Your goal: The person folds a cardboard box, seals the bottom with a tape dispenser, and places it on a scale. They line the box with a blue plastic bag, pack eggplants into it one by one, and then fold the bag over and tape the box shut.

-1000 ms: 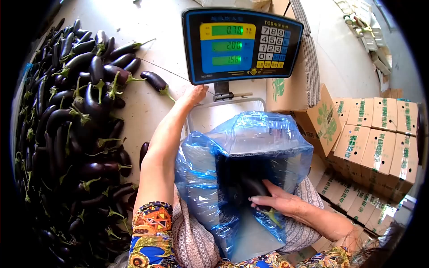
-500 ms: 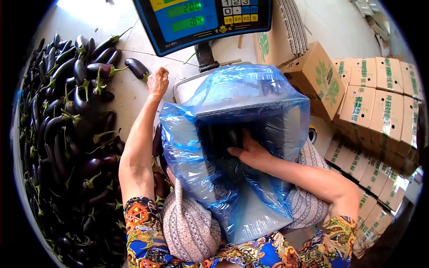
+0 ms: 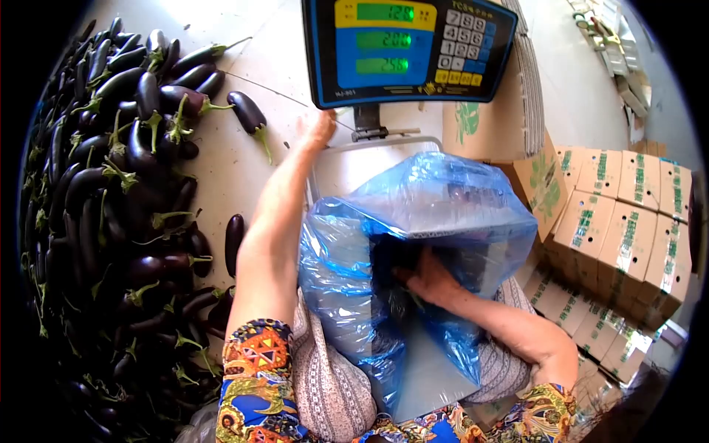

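Observation:
A box lined with a blue plastic bag (image 3: 340,273) stands between the person's knees, on a scale platform (image 3: 354,166). My right hand (image 3: 436,284) reaches inside the lined box; its fingertips are lost in the dark interior, and dark shapes there are hard to make out. My left hand (image 3: 319,129) is stretched forward, just below the lower left corner of the scale display (image 3: 413,52); its fingers are partly hidden and blurred. One loose eggplant (image 3: 247,111) lies on the floor left of that hand. Green digits are lit on the display.
A big heap of eggplants (image 3: 140,258) covers the left side. Stacked cartons (image 3: 617,229) stand at the right, with an open cardboard box (image 3: 484,125) behind the scale. Items lie at the far upper right (image 3: 617,44).
The view has shifted, showing more of the display, whose lowest reading changed. My left hand has moved forward and right to the display's lower edge. My right hand remains inside the box.

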{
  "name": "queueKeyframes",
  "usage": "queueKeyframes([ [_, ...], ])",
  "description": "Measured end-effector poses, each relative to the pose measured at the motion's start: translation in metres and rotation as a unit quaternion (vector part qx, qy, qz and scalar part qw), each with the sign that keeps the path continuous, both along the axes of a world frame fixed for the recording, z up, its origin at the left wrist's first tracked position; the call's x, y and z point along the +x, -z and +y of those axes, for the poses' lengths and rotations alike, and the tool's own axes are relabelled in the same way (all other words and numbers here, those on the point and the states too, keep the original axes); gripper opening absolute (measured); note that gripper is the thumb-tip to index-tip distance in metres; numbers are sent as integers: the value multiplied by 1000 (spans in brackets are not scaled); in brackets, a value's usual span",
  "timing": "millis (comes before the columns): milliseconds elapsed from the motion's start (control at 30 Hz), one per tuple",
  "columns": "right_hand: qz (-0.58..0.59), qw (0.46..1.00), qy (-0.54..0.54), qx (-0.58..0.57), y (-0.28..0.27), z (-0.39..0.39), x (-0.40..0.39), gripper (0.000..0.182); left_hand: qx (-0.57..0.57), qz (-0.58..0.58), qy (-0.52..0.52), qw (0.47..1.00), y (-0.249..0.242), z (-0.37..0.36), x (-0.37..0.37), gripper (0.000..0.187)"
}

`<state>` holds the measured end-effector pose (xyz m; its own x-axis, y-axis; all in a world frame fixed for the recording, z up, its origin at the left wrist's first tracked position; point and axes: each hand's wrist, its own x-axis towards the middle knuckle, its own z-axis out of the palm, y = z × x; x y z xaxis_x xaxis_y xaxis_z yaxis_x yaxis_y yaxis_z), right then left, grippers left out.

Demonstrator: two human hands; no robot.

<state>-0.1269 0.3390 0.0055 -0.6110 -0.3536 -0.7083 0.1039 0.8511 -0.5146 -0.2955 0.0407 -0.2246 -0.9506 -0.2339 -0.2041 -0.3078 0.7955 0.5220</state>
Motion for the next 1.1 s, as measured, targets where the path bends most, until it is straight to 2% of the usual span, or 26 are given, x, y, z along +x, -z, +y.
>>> queueKeyframes([
  [33, 15, 1000, -8, -15, -1, 4, -3, 86, -44, 11, 27, 999, 25, -18, 1, 24],
  [67, 14, 999, 0, -33, -5, 2, -5, 82, 28, 43, -23, 998, 60, -40, 10, 20],
  [133, 38, 999, -4, 12, -10, -6, -1, 87, 71, 28, -20, 997, 51, -67, 30, 16],
  [167, 50, 999, 9, 13, -9, -8, 2, 89, 41, -22, 30, 998, 6, -78, 54, 17],
  [200, 44, 999, 18, 14, -7, -10, 3, 90, 42, -27, 33, 998, -14, -85, 76, 16],
  [300, 26, 998, 46, 18, -6, -15, 7, 94, 34, 1, 19, 999, -22, -104, 148, 15],
  [367, 16, 997, 69, 27, -9, -17, 10, 95, 203, -55, -110, 971, -36, -100, 191, 19],
  [433, 28, 997, 40, 60, 0, -20, 13, 92, 248, -69, -148, 955, -48, -92, 221, 21],
  [500, 39, 995, 17, 89, 8, -30, 14, 89, 218, -33, -129, 967, -45, -82, 241, 20],
  [667, -12, 986, -73, 150, -7, -38, -10, 87, 184, -31, -97, 978, -60, -62, 242, 18],
  [767, 13, 981, -90, 174, 1, -31, -3, 89, 52, 21, -6, 998, -45, -67, 249, 16],
  [900, 49, 980, -65, 183, 20, -36, 10, 90, 81, -50, 24, 995, -58, -61, 262, 19],
  [967, 21, 967, -116, 227, 11, -38, 1, 81, 182, -69, -11, 981, -67, -53, 268, 22],
  [1033, -3, 958, -153, 244, -6, -47, -21, 71, 144, -61, -7, 988, -68, -48, 273, 22],
  [1100, -28, 954, -176, 240, -16, -50, -38, 60, 152, -44, -6, 987, -69, -47, 275, 22],
])
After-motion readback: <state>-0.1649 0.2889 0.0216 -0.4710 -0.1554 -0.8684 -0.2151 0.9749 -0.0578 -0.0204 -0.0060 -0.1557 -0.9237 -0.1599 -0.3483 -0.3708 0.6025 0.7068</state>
